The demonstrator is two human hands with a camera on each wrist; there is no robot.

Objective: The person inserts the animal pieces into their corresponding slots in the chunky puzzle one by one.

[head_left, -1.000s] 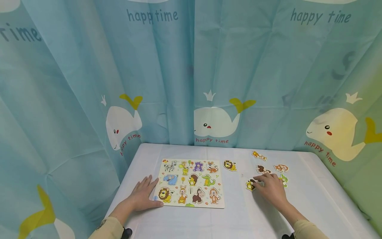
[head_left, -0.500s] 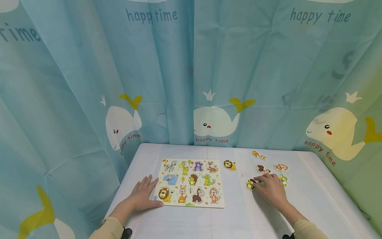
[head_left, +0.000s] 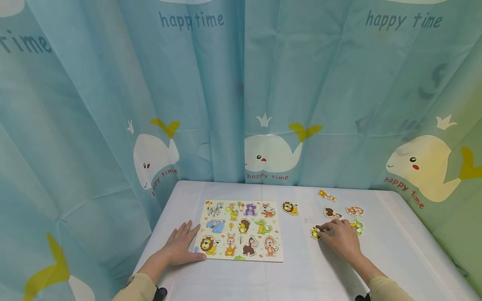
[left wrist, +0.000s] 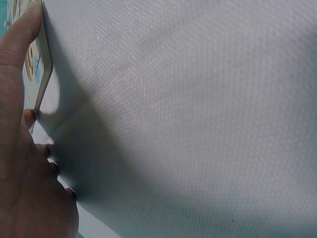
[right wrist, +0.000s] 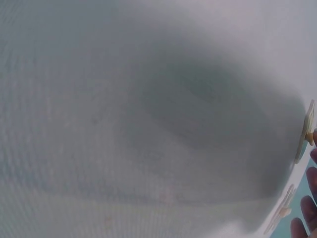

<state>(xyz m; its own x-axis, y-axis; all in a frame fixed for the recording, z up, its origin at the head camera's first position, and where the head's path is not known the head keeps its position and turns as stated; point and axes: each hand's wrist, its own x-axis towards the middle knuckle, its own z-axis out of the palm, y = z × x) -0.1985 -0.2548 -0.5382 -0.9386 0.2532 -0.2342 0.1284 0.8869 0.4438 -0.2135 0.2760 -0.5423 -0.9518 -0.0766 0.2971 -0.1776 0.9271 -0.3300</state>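
Observation:
In the head view my left hand (head_left: 182,246) rests at the front left corner of an animal puzzle board (head_left: 241,259), fingers spread along its left side and thumb at the front edge. The left wrist view shows that thumb (left wrist: 26,25) against the board's rim (left wrist: 45,74). My right hand (head_left: 342,238) pinches a yellow and brown hedgehog puzzle piece (head_left: 314,233) between thumb and fingertips, to the right of the board. From the right wrist, a piece (right wrist: 303,139) appears edge-on, its small knob (right wrist: 310,137) at my fingertips.
Loose pieces lie around my right hand: a lion (head_left: 290,208), an orange animal (head_left: 326,196), a brown gorilla (head_left: 332,213), a monkey (head_left: 355,211) and a green crocodile (head_left: 357,227), partly hidden. A blue curtain (head_left: 226,104) hangs behind the white table (head_left: 293,276).
My right fingertips have shifted slightly at the hedgehog piece, and it is turned a little. The left hand and the board have stayed in place.

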